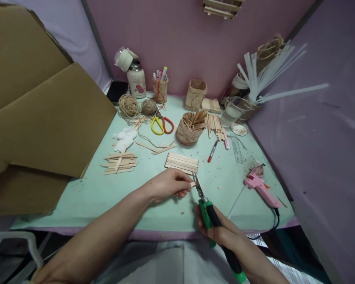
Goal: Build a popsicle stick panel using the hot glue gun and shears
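1. Left hand, fingers closed in a pinch, and there's the small wooden piece at its fingertips, right by the blades!
2. Right hand wrapped around the green-and-black cutters, blades slightly parted.
3. Just beyond, a row of flat sticks lies side by side.
4. Containers now: the round pot bristles with wooden sticks; behind it stands a square holder, its inside too dark to read.
5. Markers crowd the pen holder, next to an open-lidded flask. Far right, white rods fan out behind a clear cup.
6. Underneath, a pale green desk; pinkish wall behind, cardboard looming left.
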